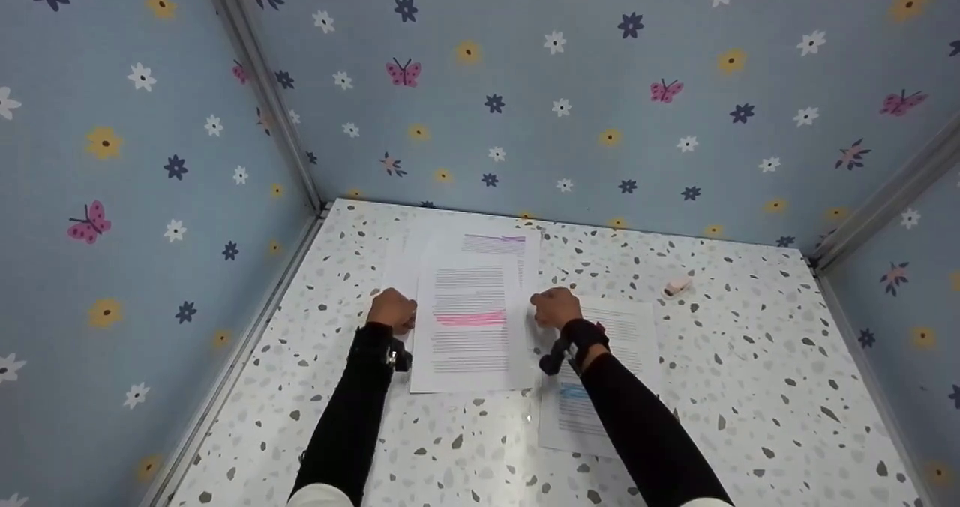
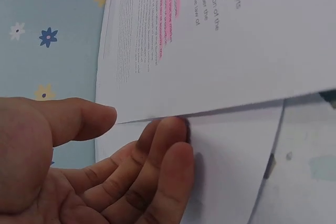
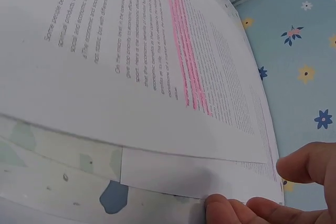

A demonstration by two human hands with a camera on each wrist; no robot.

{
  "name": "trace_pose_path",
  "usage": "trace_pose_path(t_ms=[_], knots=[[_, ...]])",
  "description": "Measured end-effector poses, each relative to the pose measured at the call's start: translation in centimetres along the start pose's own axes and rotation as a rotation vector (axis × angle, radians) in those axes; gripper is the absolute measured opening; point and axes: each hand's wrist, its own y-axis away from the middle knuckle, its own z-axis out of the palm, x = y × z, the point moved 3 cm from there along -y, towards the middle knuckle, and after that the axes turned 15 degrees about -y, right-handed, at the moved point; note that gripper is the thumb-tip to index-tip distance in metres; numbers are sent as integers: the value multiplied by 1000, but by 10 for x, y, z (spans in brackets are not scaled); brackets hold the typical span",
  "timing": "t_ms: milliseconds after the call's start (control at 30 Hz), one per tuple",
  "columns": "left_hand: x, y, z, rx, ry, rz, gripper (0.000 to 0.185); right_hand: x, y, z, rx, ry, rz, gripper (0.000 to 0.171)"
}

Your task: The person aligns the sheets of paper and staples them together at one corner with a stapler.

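Note:
A printed sheet with a pink-highlighted passage point(image 1: 470, 346) lies between my two hands, over other paper. In the left wrist view, the left hand point(image 2: 131, 177) has its fingertips at the sheet's side edge, the thumb apart from the loosely bent fingers. The right hand point(image 1: 556, 308) is at the opposite side; in the right wrist view its fingertips point(image 3: 218, 208) touch the edge of a lower sheet point(image 3: 157, 174), with the thumb held away. A page with purple marking point(image 1: 493, 244) shows from beneath at the top.
Another printed page with blue highlighting point(image 1: 577, 421) lies at the right, partly under the right forearm. A small pale pink object point(image 1: 676, 286) rests farther right on the speckled white table point(image 1: 750, 387). Patterned blue panels point(image 1: 525, 79) stand behind and at both sides.

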Motion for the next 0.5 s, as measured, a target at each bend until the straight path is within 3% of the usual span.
trace_pose_path(t_ms=[100,267,500], knots=[[1,2,1,-3,67,5,22,-1,1,3,-3,1,-1,30],[1,5,6,-9,144,27,44,-2,3,8,-12,-2,-3,34],[10,7,7,-9,50,63,38,-1,3,11,-24,7,7,35]])
